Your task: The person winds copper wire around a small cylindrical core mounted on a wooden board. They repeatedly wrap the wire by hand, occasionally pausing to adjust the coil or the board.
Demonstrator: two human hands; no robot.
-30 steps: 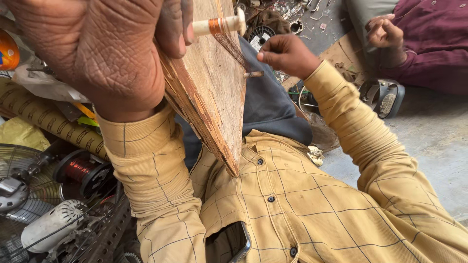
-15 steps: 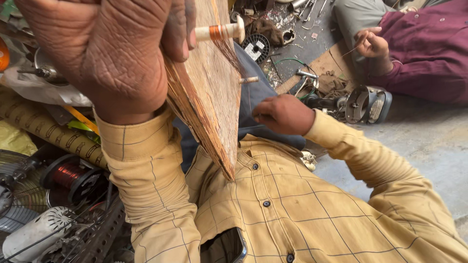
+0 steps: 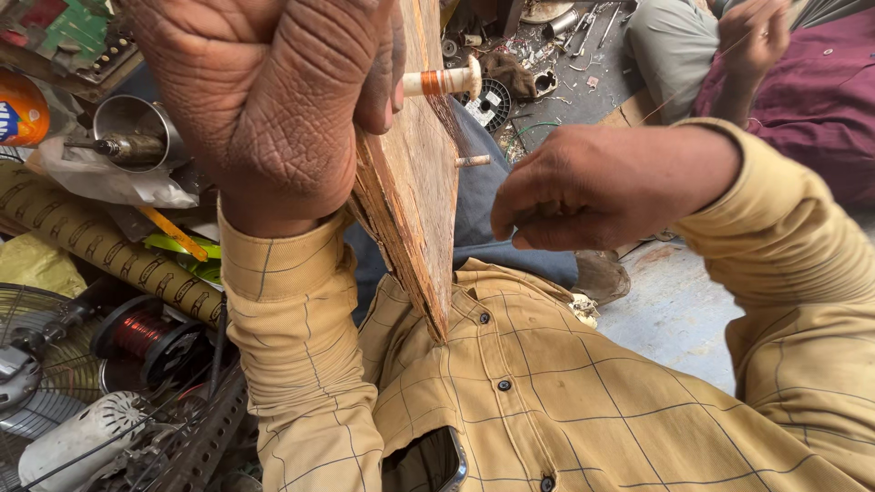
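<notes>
Far left: fan guard (image 3: 36, 364), copper wire spool (image 3: 141, 333) and steel cup (image 3: 137, 123) among clutter. Centre: left hand (image 3: 273, 100) clamped around the upper edge of a wooden board (image 3: 410, 210), held edge-on above the lap, with a thread-wound peg (image 3: 442, 82) and a short peg (image 3: 472, 161) projecting from its face. Right: right hand (image 3: 611, 187), fingers curled loosely, grasping nothing visible, just beside the short peg; another person's hand (image 3: 752, 36) at top right.

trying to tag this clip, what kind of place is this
Likely a small repair workshop for fans or motors, worked at floor level. A spool of copper wire lies beside a fan guard, and the left hand holds a wooden board with pegs. Scattered metal parts cover the floor.
</notes>
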